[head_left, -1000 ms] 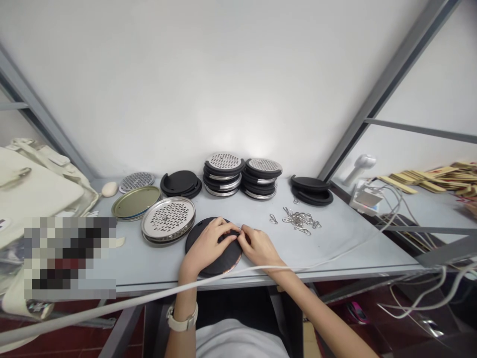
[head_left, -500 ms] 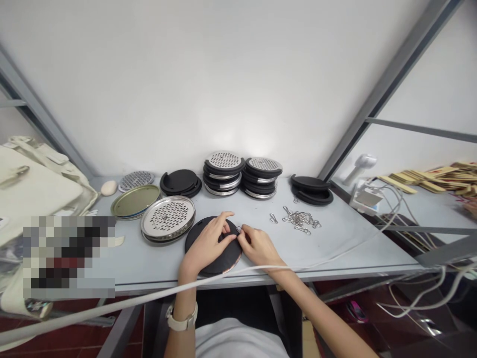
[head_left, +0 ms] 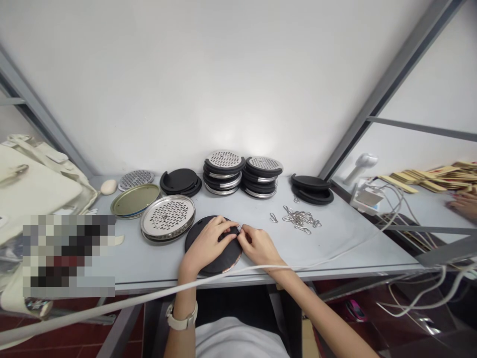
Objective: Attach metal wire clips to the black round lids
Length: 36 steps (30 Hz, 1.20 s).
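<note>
A round black disc with a copper-coloured stretch of rim lies near the table's front edge. My left hand rests on top of it, fingers bent and closed toward its right edge. At that edge my right hand pinches a small metal clip, mostly covered by fingertips. Several loose metal clips lie to the right. Left of the disc are stacked round perforated metal plates.
Two stacks of black and metal discs stand by the wall. Black discs lie at right, a green lid at left. A white cable crosses in front. Another person's hand shows at far right.
My left index finger has lowered from a raised position to the clip at the disc's edge. Another person's hand has come into view at the far right.
</note>
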### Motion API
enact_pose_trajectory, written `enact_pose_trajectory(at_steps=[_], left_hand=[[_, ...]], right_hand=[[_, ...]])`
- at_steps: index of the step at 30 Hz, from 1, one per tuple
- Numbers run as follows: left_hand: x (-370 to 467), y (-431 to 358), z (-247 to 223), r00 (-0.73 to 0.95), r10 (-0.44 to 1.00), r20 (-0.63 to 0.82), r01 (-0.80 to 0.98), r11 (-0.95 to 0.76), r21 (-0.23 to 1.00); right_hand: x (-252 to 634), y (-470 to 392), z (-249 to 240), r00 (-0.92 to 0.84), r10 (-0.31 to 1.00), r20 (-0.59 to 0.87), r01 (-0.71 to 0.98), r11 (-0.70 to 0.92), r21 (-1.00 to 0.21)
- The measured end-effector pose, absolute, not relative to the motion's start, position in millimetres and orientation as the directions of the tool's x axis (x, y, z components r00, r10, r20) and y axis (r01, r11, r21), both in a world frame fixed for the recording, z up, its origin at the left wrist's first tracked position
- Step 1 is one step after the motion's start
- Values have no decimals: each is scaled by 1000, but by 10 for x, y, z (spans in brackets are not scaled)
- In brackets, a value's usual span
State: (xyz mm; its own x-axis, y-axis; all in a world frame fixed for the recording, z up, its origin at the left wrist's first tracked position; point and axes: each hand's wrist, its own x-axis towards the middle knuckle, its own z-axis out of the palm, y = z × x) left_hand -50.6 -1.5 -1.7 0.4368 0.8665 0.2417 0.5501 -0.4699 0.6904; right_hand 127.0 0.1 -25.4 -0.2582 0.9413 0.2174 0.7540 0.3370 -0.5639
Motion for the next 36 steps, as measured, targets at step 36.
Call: enact_pose_trajectory(at_steps=[36], left_hand=[[-504,-25,-11,458,846,273,561,-513,650]], right_hand=[[1261,-7,-241,-241,944,226,717,330,-614]])
